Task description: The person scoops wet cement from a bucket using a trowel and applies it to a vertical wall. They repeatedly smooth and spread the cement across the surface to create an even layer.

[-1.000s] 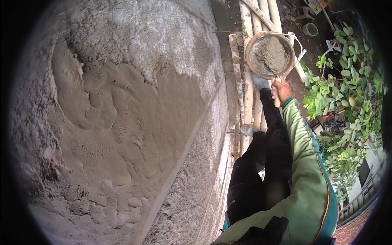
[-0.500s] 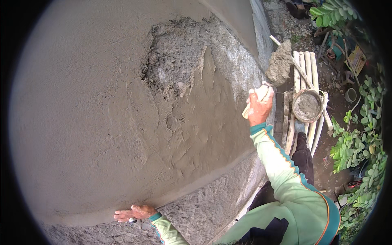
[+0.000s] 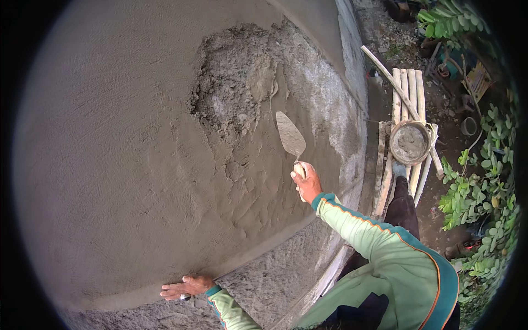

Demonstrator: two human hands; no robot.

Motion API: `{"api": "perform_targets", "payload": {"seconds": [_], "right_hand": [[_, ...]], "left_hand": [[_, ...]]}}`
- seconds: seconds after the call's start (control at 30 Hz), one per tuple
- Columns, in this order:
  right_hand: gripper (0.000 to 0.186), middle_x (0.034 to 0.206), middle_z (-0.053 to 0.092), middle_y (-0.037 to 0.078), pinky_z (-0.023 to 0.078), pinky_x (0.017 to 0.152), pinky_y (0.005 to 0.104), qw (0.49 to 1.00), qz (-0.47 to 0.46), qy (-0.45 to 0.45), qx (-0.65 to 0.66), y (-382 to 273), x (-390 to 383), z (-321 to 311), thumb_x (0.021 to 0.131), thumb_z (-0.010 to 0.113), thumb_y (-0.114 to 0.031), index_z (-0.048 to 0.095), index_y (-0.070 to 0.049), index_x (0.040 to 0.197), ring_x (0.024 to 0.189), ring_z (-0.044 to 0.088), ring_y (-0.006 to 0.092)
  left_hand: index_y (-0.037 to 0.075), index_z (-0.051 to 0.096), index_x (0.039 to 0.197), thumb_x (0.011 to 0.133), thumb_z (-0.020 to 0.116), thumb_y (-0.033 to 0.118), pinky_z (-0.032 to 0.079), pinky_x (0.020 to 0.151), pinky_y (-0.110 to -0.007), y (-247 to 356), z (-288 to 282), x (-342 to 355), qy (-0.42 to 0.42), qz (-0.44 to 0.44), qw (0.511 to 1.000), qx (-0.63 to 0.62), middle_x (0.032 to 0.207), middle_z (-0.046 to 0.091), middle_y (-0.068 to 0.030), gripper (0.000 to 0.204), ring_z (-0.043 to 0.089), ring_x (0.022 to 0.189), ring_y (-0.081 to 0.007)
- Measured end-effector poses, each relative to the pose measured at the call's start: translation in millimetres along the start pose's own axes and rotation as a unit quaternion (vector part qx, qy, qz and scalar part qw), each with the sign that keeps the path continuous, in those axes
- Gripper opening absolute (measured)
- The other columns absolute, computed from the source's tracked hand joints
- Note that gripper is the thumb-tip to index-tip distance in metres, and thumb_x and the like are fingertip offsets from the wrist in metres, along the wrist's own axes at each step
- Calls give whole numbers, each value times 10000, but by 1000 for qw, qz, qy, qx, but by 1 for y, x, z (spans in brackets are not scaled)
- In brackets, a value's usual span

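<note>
My right hand (image 3: 309, 181) grips the pale handle of a pointed trowel (image 3: 290, 135). Its blade, smeared with grey, is just over the wet mortar on the wall (image 3: 247, 181). Above and left of the blade, a fresh dab of mortar (image 3: 262, 80) sits at the border of a rough, hollow patch (image 3: 217, 77). At the lower left, my left hand (image 3: 188, 287) lies with fingers outstretched against the bottom edge of the smooth plaster. A small shiny rounded thing (image 3: 185, 297) shows beneath that palm; I cannot make out what it is.
On the right, a round bucket (image 3: 410, 143) of mortar rests on a platform of pale poles (image 3: 412, 91), one pole lying slantwise across. My foot stands beside the bucket. Leafy branches (image 3: 484, 192) hang along the right side, and rough bare wall (image 3: 247, 286) runs below the plaster edge.
The trowel has swung left from near the poles to the wall, and its heaped load has left the blade. New mortar shows on the hollow patch. My left hand has shifted slightly right.
</note>
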State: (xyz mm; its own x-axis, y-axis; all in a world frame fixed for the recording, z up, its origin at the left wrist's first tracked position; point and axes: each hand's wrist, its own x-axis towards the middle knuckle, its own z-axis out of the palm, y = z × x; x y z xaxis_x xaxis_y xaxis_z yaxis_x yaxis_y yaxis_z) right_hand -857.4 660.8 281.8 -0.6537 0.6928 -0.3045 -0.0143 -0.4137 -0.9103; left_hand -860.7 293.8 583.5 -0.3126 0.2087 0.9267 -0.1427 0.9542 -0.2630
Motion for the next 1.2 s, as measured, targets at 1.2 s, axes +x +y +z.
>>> {"api": "perform_targets", "payload": {"seconds": [1.2], "right_hand": [[576, 802, 624, 162, 474, 731, 486, 901, 50, -415, -117, 112, 96, 13, 1023, 428, -635, 605, -89, 1073, 769, 642, 355]], "left_hand": [[56, 132, 1652, 1011, 157, 749, 21, 1250, -615, 10, 2, 3, 5, 40, 997, 65, 1707, 61, -246, 944, -12, 1578, -426]]}}
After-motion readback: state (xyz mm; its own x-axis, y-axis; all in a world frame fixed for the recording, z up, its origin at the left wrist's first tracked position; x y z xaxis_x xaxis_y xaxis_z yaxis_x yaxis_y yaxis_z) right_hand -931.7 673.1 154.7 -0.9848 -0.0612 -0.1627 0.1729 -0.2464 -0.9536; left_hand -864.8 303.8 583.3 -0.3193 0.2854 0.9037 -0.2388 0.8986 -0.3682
